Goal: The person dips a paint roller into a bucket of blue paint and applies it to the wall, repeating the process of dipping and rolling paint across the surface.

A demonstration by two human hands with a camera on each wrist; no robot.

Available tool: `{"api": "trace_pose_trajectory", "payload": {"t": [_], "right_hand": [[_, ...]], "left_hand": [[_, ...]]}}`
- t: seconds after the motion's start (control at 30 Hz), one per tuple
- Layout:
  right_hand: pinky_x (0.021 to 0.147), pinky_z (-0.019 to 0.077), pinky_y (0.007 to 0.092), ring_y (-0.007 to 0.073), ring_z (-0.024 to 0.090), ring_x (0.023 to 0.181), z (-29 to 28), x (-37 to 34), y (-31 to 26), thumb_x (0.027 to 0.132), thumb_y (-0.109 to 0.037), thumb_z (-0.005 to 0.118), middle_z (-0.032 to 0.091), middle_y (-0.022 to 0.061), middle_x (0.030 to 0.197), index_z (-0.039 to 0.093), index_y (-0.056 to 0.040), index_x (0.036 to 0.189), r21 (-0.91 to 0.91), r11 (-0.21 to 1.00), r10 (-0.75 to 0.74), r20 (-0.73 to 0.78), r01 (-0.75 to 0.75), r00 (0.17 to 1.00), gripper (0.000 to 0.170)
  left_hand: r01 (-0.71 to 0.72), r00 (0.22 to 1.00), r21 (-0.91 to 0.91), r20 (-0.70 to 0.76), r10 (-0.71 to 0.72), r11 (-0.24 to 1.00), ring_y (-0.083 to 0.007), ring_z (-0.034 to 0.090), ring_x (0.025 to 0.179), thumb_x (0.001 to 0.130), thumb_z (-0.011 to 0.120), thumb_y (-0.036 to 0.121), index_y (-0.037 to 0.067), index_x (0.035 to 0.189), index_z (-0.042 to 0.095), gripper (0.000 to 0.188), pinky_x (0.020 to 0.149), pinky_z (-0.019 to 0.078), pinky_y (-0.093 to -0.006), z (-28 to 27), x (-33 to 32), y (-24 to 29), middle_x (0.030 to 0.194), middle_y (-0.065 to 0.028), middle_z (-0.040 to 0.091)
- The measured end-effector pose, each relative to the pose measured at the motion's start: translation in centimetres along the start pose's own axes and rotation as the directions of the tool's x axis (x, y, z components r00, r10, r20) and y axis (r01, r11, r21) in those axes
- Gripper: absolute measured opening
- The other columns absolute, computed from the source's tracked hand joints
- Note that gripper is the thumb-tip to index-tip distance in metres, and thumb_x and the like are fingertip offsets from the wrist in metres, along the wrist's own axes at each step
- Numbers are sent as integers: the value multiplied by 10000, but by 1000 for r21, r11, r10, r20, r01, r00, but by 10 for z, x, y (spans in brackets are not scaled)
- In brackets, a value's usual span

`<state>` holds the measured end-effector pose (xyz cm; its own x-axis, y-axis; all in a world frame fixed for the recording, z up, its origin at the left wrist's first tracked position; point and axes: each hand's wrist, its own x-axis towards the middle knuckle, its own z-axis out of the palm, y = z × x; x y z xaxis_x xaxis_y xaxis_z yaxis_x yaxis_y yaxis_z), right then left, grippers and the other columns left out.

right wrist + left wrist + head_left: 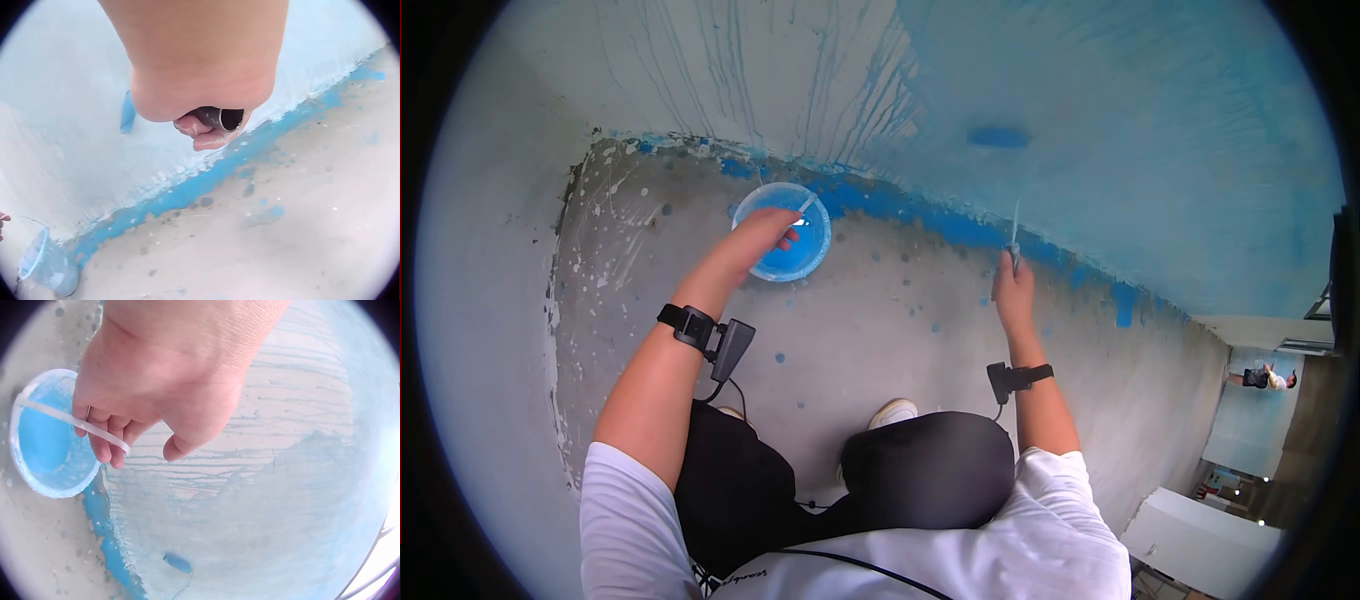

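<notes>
Curling, the left hand grips a bail, the right hand a handle whose hollow end the head view hides.

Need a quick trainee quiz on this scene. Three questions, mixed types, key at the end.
1. Multiple choice: where is the roller?
A) in the bucket
B) at the wall
C) on a shoe
2. True or false: the left hand has its fingers round the handle of the bucket.
3. Short answer: which hand grips the metal tube?

Key:
1. B
2. True
3. The right hand
</notes>
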<state>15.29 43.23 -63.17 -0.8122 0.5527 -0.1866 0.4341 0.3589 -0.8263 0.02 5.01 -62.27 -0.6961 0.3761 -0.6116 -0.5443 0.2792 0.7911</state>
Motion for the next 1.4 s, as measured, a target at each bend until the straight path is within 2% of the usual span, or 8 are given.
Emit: {"api": "trace_pose_trajectory", "payload": {"t": [0.07, 0.13, 0.3, 0.63, 0.73, 0.93, 1.23, 1.4], "right_hand": [[486, 397, 336, 166, 444, 469, 7, 3, -10, 955, -339, 522, 422, 48, 558, 512, -27, 803, 28, 999, -36, -45, 37, 998, 348], [524, 411, 352, 190, 498, 524, 10, 13, 3, 952, -332, 522, 484, 67, 593, 532, -11, 827, -224, 952, -241, -134, 207, 961, 345], [557, 423, 387, 252, 561, 585, -4, 27, 100, 950, -324, 516, 569, 116, 651, 577, 6, 893, -287, 952, -154, -146, 108, 977, 341], [597, 449, 451, 415, 595, 678, 8, 16, 12, 940, -327, 523, 611, 223, 715, 576, 39, 933, -429, 884, -246, -86, 187, 965, 370], [597, 449, 458, 422, 599, 691, -3, 37, 107, 937, -323, 526, 616, 230, 729, 577, 33, 927, -365, 911, -262, -150, 193, 953, 359], [583, 448, 483, 434, 599, 678, -19, 10, 72, 925, -316, 544, 610, 233, 699, 582, 10, 903, -586, 791, -271, -83, 173, 959, 329], [554, 487, 488, 413, 615, 648, 62, 34, -45, 914, -399, 537, 628, 209, 694, 562, -24, 943, -793, 481, -430, 158, 374, 889, 377], [589, 480, 498, 428, 613, 688, 26, 43, -20, 924, -365, 531, 632, 222, 721, 552, -22, 931, -827, 460, -385, 141, 323, 912, 343]], "left_hand": [[-2, 1000, -12, 3, 2, 1000, -120, 534, 775, 903, 535, 374, 46, 899, 626, 341, 713, 402, -252, 0, 2, -2, 832, -38, 598], [-4, 1000, -26, 13, 5, 1000, -124, 534, 772, 903, 536, 374, 44, 897, 624, 341, 716, 405, -254, 3, 4, -3, 832, -40, 597], [-29, 999, 4, 20, 29, 1000, -121, 535, 758, 902, 535, 366, 41, 866, 620, 338, 703, 409, -260, -2, -6, 2, 819, -39, 597], [1, 1000, 8, 10, -1, 1000, -116, 531, 743, 896, 535, 363, 47, 874, 615, 327, 694, 403, -252, -2, 5, -12, 827, -33, 594], [-30, 999, 26, 38, 29, 999, -142, 545, 804, 869, 547, 376, 20, 998, 622, 386, 782, 417, -280, -10, 6, -3, 894, -45, 611], [43, 999, 36, 6, -43, 998, -144, 541, 801, 868, 549, 390, 15, 962, 621, 393, 776, 427, -294, -4, 5, -7, 893, -53, 607], [53, 998, 104, 32, -56, 993, -151, 556, 817, 888, 528, 381, 9, 996, 623, 399, 778, 435, -290, -6, 5, -6, 917, -67, 617], [32, 999, 58, 40, -35, 998, -152, 558, 813, 884, 531, 381, 9, 986, 625, 397, 775, 435, -288, -7, 10, -8, 910, -65, 618]]}}
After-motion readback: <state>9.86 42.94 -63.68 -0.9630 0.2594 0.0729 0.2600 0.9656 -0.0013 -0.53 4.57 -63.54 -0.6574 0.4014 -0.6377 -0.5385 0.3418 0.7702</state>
